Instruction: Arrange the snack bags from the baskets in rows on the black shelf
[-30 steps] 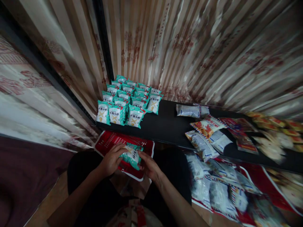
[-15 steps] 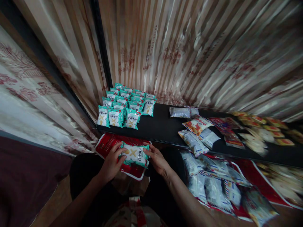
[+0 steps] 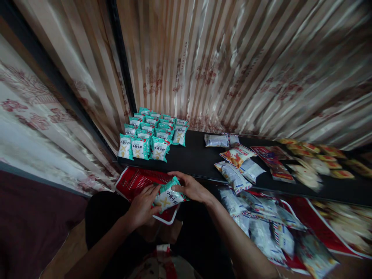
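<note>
Dim curtains (image 3: 168, 58) back a black shelf (image 3: 196, 151). My half-curled left hand (image 3: 143, 205) and right hand (image 3: 192, 188) hold a teal packet (image 3: 167, 198), seemingly loosely.

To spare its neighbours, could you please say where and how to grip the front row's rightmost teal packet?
Probably grip the packet by its right edge, from the front right: it stands upright with bare shelf on that side and packets close behind.
</note>
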Demonstrator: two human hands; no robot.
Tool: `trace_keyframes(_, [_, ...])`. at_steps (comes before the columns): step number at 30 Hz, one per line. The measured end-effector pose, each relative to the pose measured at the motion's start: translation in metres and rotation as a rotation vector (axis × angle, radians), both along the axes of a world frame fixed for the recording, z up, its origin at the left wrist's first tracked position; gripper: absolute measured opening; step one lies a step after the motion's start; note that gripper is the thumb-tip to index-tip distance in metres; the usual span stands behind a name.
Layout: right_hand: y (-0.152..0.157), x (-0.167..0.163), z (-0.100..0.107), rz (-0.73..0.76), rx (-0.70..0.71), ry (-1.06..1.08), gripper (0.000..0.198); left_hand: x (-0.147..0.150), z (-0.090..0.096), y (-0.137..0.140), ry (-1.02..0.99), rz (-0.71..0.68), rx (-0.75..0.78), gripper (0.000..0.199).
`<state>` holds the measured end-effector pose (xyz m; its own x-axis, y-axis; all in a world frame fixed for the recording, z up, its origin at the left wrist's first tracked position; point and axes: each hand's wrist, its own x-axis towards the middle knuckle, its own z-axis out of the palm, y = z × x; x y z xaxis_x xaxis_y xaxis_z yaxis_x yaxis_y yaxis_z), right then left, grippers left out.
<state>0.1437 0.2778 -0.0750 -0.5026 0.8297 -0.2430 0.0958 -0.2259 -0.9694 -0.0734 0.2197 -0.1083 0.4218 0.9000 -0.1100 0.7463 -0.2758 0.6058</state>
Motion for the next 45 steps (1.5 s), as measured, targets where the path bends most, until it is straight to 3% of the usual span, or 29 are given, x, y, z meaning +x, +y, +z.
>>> trace_keyframes(4, [0.003, 0.005, 0.012, 0.112, 0.034, -0.007, 0.049, 0.007, 0.006, 0.003, -0.115, -0.028, -0.170, 0.062])
trace_keyframes(7, [0.004, 0.009, 0.016, 0.117, 0.056, 0.000, 0.050, 0.013, 0.001, 0.007, -0.266, -0.005, -0.249, 0.050])
trace_keyframes(10, [0.006, 0.014, 0.011, -0.033, 0.069, 0.053, 0.055, 0.020, -0.011, 0.015, -0.411, 0.044, -0.337, 0.043])
trace_keyframes(15, [0.008, 0.026, -0.010, -0.459, 0.054, 0.096, 0.059, 0.037, -0.025, 0.036, -0.651, 0.181, -0.359, 0.044])
trace_keyframes(17, [0.007, 0.031, -0.018, -0.540, 0.017, 0.099, 0.058, 0.045, -0.024, 0.046, -0.726, 0.237, -0.342, 0.043])
trace_keyframes(19, [0.004, 0.033, -0.023, -0.525, -0.031, 0.111, 0.058, 0.054, -0.022, 0.056, -0.767, 0.292, -0.322, 0.042])
trace_keyframes(24, [0.002, 0.032, -0.026, -0.412, -0.005, 0.131, 0.050, 0.076, -0.018, 0.079, -0.675, 0.341, -0.254, 0.038])
trace_keyframes(29, [0.017, 0.038, -0.028, -0.528, 0.049, 0.064, 0.045, 0.099, -0.008, 0.103, -0.605, 0.344, -0.236, 0.041])
trace_keyframes(34, [0.048, 0.046, -0.046, -0.642, 0.085, -0.018, 0.044, 0.121, -0.001, 0.127, -0.359, 0.432, -0.149, 0.050])
trace_keyframes(37, [0.069, 0.046, -0.058, -0.691, 0.095, -0.017, 0.043, 0.130, -0.008, 0.134, -0.252, 0.454, 0.000, 0.052])
trace_keyframes(41, [0.094, 0.042, -0.068, -0.710, 0.111, -0.041, 0.039, 0.136, -0.024, 0.135, -0.262, 0.439, 0.200, 0.059])
trace_keyframes(45, [0.119, 0.038, -0.078, -0.708, 0.143, -0.099, 0.035, 0.137, -0.033, 0.136, -0.244, 0.381, 0.260, 0.059])
